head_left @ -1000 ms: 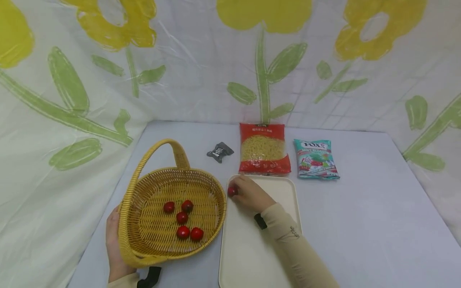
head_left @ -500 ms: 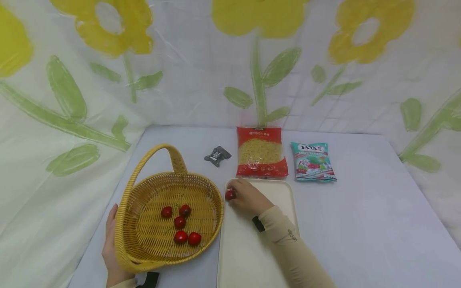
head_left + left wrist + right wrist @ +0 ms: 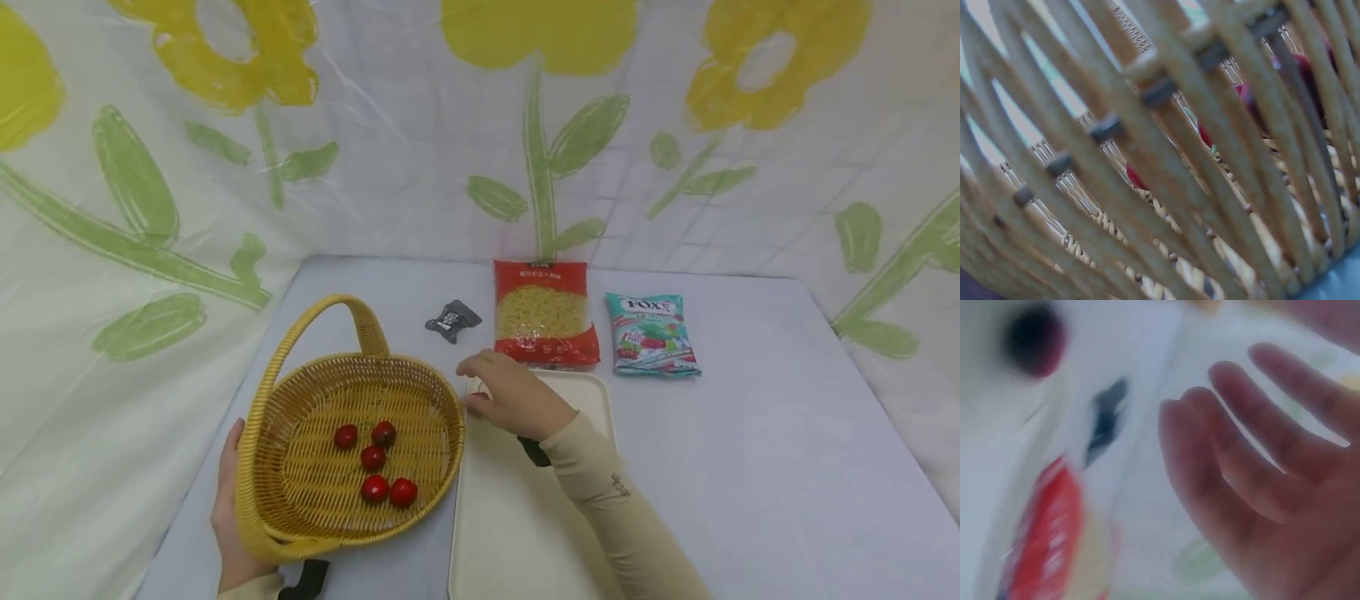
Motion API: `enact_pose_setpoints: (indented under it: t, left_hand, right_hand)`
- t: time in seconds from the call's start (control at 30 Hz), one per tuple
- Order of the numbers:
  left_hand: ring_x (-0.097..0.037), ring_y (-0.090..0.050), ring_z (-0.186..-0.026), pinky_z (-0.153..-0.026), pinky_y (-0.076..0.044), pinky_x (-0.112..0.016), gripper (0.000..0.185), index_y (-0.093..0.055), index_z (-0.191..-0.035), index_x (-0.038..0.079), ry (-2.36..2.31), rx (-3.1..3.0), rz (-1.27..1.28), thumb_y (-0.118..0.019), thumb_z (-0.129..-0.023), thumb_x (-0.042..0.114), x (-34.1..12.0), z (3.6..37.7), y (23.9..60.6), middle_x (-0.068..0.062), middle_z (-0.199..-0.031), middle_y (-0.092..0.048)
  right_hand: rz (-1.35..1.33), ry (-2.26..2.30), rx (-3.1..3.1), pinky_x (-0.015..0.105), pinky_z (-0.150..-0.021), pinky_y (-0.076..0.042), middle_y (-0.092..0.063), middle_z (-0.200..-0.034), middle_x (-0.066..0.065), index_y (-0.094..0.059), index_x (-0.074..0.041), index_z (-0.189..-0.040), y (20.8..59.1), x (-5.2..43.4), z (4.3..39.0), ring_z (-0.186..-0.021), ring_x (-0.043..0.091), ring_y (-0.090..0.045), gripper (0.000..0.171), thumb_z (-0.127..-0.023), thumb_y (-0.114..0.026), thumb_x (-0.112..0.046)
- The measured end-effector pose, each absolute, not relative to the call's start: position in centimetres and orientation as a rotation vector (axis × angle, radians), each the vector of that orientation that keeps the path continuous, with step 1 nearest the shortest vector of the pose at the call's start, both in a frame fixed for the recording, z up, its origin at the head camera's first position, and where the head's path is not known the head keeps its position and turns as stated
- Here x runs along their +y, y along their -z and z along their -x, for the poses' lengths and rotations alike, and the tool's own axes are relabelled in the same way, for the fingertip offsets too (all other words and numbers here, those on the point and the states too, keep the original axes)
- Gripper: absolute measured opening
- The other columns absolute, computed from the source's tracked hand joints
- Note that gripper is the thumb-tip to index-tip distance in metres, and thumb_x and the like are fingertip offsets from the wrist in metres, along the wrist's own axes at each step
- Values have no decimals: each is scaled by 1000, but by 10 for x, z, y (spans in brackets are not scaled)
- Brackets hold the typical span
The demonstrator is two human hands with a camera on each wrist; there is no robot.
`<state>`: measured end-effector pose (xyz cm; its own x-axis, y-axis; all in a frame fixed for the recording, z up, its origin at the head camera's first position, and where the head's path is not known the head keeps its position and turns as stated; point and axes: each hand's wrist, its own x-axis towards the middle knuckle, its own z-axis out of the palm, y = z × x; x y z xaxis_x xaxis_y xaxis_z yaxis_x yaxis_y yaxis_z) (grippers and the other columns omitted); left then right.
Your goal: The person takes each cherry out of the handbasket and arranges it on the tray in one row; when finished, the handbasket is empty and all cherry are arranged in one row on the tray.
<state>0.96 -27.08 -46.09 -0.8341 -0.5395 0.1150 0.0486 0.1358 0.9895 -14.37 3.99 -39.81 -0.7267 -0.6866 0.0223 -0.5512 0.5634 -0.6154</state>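
A yellow wicker basket (image 3: 438, 392) with an arched handle stands on the left in the head view, several red cherries (image 3: 372, 457) lying on its bottom. Along the basket's outer left side rests my left hand (image 3: 234, 517), its fingers looking straight and partly hidden by the wall. The left wrist view is filled by the woven wall (image 3: 1166, 156), with red glimpses of cherries behind it. Over the far left corner of the cream tray (image 3: 517, 533), my right hand (image 3: 517, 392) has its fingers spread apart, holding nothing. One cherry (image 3: 1036, 340) lies apart from those fingers, mostly hidden in the head view.
Behind the tray lies a red bag of pasta (image 3: 543, 308), with a teal FOX'S candy bag (image 3: 652, 333) to its right. A small dark wrapped packet (image 3: 453, 320) sits between basket and pasta. A flower-painted sheet (image 3: 405, 167) hangs behind the table.
My right hand has let go of the cherry at the tray's far left corner; its fingers have spread and lifted slightly. The left hand stays at the basket.
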Motion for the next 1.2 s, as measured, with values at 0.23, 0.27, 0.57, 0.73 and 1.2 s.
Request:
enact_pose_setpoints:
  t: [0.23,0.27,0.57,0.73,1.2]
  left_hand:
    - [-22,-33,-140,-105,-43,-22,47,-26,-150,27,2272,-1527,-517,-34,-105,33,-270,1,453,-2,-154,-31]
    - [-22,-31,-141,-107,-41,-23,47,-25,-150,27,2316,-1481,-508,-34,-105,33,-269,2,453,-2,-154,-30]
    - [-18,-21,-145,-116,-29,-26,50,-22,-152,24,2488,-1300,-440,-34,-104,33,-271,4,459,2,-156,-25]
    - [-15,-19,-145,-120,-21,-27,51,-17,-153,23,2534,-1280,-409,-32,-105,32,-274,3,462,5,-157,-22]
    - [-14,-23,-144,-119,-22,-28,50,-25,-151,25,2516,-1200,-459,-38,-103,33,-282,-2,464,6,-155,-27]
  right_hand:
    - [1203,725,2520,27,-96,-49,-62,-118,6,-58,-7,-126,377,-6,140,-109,17,-56,37,-93,-64,-24]
    - [1215,706,2507,27,-98,-48,-61,-119,7,-57,-7,-126,378,-13,140,-110,17,-56,37,-93,-64,-23]
    - [1270,489,2422,20,-93,-48,-62,-115,3,-61,-11,-120,393,-64,138,-106,13,-57,33,-90,-67,-23]
    - [1283,397,2409,16,-81,-49,-65,-103,0,-64,-11,-109,406,-83,136,-91,10,-59,26,-86,-72,-19]
    - [1279,290,2407,13,-74,-49,-69,-92,-5,-70,-14,-99,408,-97,129,-83,8,-60,21,-81,-71,-4]
